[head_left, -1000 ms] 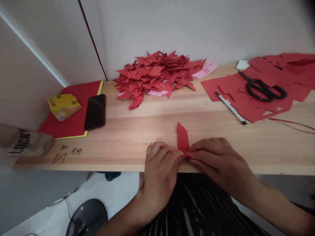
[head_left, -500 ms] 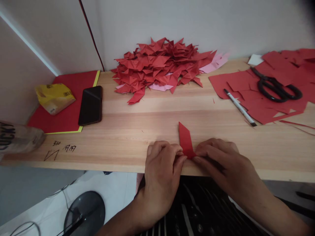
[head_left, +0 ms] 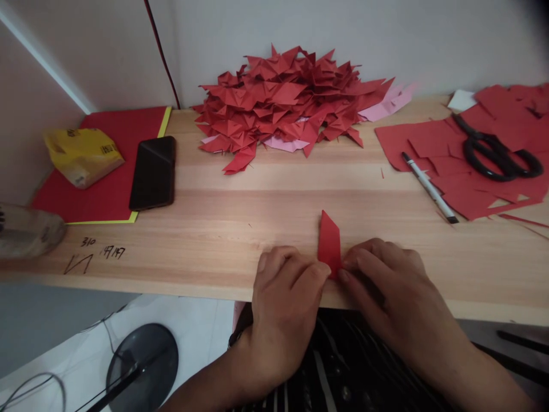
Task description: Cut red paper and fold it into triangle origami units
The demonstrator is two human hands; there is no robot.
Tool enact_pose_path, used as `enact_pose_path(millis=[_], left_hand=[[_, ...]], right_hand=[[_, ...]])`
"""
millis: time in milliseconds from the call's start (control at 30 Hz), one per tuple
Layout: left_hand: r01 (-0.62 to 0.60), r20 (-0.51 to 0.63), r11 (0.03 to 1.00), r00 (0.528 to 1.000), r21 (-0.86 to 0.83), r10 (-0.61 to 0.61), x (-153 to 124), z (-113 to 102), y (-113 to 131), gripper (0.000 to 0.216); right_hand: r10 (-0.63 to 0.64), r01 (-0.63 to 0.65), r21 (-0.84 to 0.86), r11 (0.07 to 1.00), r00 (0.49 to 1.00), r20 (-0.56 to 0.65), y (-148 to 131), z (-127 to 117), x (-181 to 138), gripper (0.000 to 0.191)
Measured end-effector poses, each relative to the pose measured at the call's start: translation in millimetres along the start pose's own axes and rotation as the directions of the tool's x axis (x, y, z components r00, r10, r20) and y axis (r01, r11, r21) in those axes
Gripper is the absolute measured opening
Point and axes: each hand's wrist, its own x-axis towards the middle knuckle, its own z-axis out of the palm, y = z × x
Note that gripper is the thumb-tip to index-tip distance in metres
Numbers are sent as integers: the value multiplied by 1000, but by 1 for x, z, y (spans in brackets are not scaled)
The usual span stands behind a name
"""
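Counter: pale wood, spans left to right. Far middle: big pile of folded red pieces, a few pink bits poking out. Far right: loose red sheets, overlapping. Far left: red board with yellow edging.

Hands at the near edge, about mid-counter. Left hand: fingers curled, narrow grip on the near-left edge of the folded red strip. Right hand: thumb and forefinger nearly together, narrow grip on the strip's near-right edge.

Left end: bottle lying on its side, cut off by the frame. Yellow packet on the board; black phone overlaps the board's right edge. Black-handled scissors on the red sheets.

Folded red strip: near end between both grips, pointed far end sticking out free past the fingertips, well apart from the pile. Pen: right, along the sheets' left edge. Handwritten marks: near left.
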Motion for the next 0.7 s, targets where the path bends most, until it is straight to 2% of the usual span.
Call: enact_pose_path(millis=[233, 400, 700], left_hand=[[-113, -33, 993, 993, 19, 113, -4, -2, -3, 18], [-175, -80, 984, 981, 42, 178, -4, -2, -3, 16], [-206, -79, 977, 974, 54, 210, -7, -1, -6, 17]], right_hand=[[2, 2, 82, 997, 999, -39, 2, -2, 0, 8], [8, 2, 103, 995, 995, -97, 4, 0, -5, 8], [-25, 35, 123, 992, 996, -81, 4, -1, -2, 7]])
